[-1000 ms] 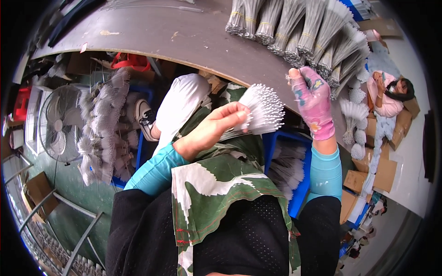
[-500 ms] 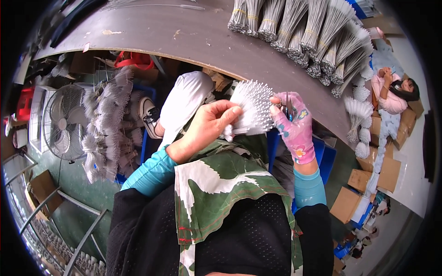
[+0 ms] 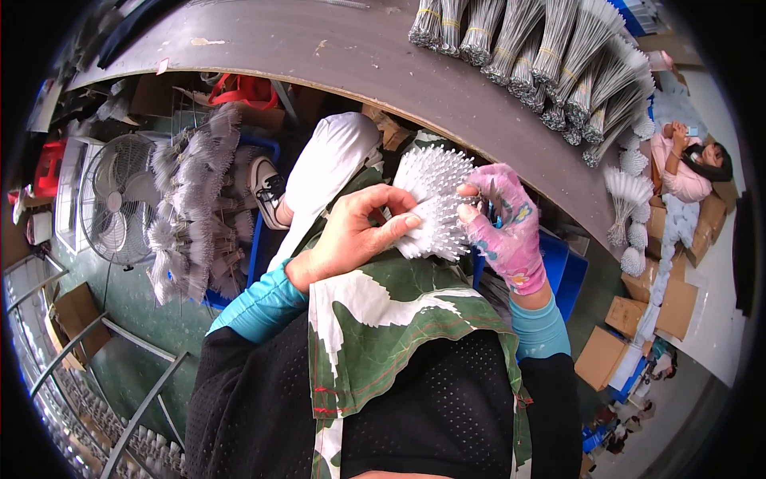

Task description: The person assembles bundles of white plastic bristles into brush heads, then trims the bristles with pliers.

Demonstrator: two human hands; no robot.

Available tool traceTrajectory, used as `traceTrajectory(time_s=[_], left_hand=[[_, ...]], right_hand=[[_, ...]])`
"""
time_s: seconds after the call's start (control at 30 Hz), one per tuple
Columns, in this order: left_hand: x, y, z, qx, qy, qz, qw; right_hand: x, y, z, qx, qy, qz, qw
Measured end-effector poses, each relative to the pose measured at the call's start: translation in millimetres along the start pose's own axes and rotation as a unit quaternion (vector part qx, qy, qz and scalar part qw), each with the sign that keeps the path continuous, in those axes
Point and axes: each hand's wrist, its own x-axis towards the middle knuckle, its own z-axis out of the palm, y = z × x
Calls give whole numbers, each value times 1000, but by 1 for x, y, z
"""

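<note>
Over my lap is a bundle of thin white-bristled brushes [image 3: 435,195], its many pale tips fanned out toward the right. My bare left hand [image 3: 351,231] grips the bundle's left side, thumb and forefinger close together against the bristles. On the right, my right hand [image 3: 508,235] wears a pink flowered glove with the fingertips bare. It is closed around a small pair of dark metal scissors [image 3: 493,191], whose blades point up. The thumb and forefinger of this hand touch the tips at the bundle's right edge. The bundle's stems are hidden.
A brown table [image 3: 359,60] curves across the front, carrying several tied bundles of wire-stemmed brushes [image 3: 550,60]. To the left stand a fan [image 3: 120,199] and a heap of white brushes [image 3: 195,191]. Blue bins [image 3: 562,271] and cardboard boxes [image 3: 602,355] lie right, where another person [image 3: 686,164] sits.
The bundle has turned and tilted in my left hand, so more tips face up. My right fingers have shifted slightly down along its edge. The whole view has moved a little.
</note>
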Motion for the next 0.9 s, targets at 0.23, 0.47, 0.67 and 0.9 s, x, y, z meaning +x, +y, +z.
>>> traceTrajectory(time_s=[0.23,0.47,0.67,0.9], left_hand=[[3,-9,5,92,-28,149,984],[10,-2,7,111,2,89,990],[25,-18,18,45,38,143,988],[52,-17,26,36,-22,97,994]], right_hand=[[2,10,-3,-1,6,-26,1000],[10,14,0,11,22,-40,999],[18,22,-6,8,46,-8,999],[32,41,-12,40,76,19,996]])
